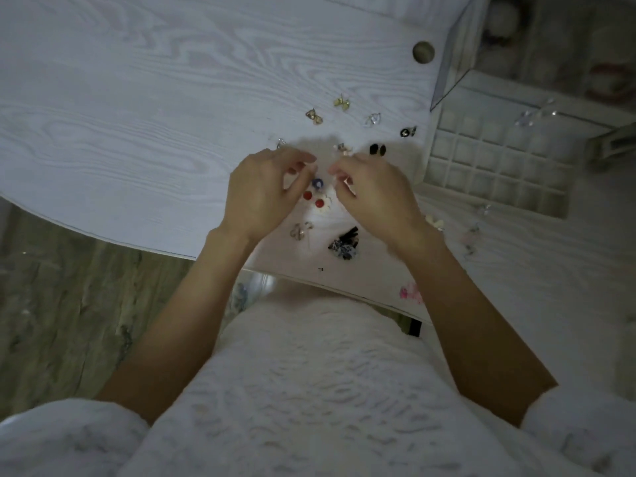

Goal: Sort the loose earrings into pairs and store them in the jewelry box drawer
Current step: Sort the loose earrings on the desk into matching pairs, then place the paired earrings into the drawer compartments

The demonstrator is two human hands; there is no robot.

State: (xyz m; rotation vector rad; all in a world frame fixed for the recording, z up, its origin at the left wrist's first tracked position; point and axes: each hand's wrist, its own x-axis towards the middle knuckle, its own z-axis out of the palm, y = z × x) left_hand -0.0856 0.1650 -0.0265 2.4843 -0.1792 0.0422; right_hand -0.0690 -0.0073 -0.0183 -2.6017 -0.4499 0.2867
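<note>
Near edge of the worktop [103,98]: black beaded earrings [344,244], then red studs [314,199]. My left hand [265,197] and right hand [375,194] hover just above them, fingers curled as if pinching something tiny — can't tell what, if anything. Pairing step, I judge. Farther out, gold earrings [341,102]; drawer tray [499,160] open at right — next, a matched pair goes into a cell.

Loose earrings [314,116] lie scattered all over the tabletop [137,115], jewelry box drawer [495,166] pulled open beside them, its grid compartments showing.
</note>
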